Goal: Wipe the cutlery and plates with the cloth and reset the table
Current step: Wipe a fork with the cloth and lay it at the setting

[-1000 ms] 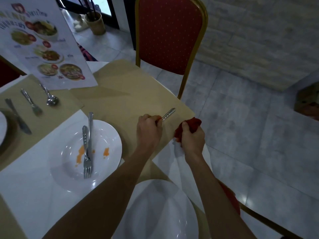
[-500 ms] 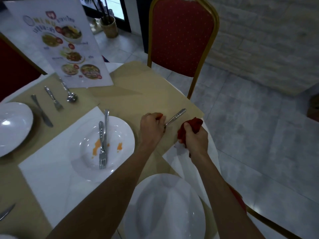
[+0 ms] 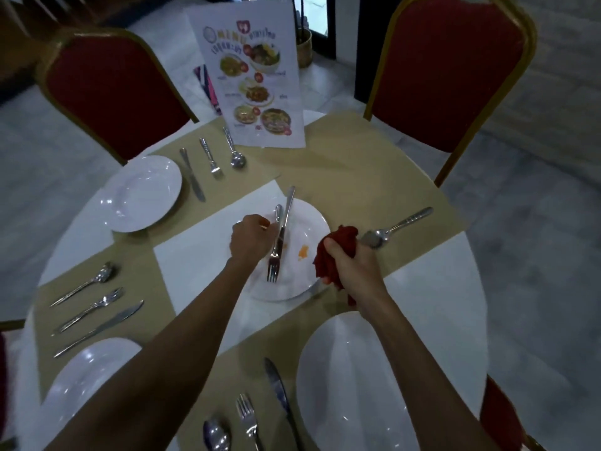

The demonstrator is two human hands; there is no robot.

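A dirty white plate point(image 3: 307, 219) with an orange smear point(image 3: 303, 251) sits at the table's centre on a white mat. A fork point(image 3: 273, 259) and a knife point(image 3: 287, 207) lie across it. My left hand point(image 3: 248, 240) is over the plate's left side, its fingertips curled round the fork's handle. My right hand point(image 3: 349, 265) grips a bunched red cloth point(image 3: 335, 247) just right of the plate. A spoon point(image 3: 398, 225) lies on the tan table cover beside the right hand, with its bowl near my knuckles.
Clean plates stand at the far left point(image 3: 143, 193), near left point(image 3: 81, 382) and near right point(image 3: 351, 392), each with a cutlery set beside it. A menu stand point(image 3: 257, 83) rises at the back. Red chairs point(image 3: 452, 66) point(image 3: 117, 89) flank the table.
My left hand let go of the spoon, which now lies on the table, and moved left onto the fork on the dirty plate. The right hand still holds the cloth.
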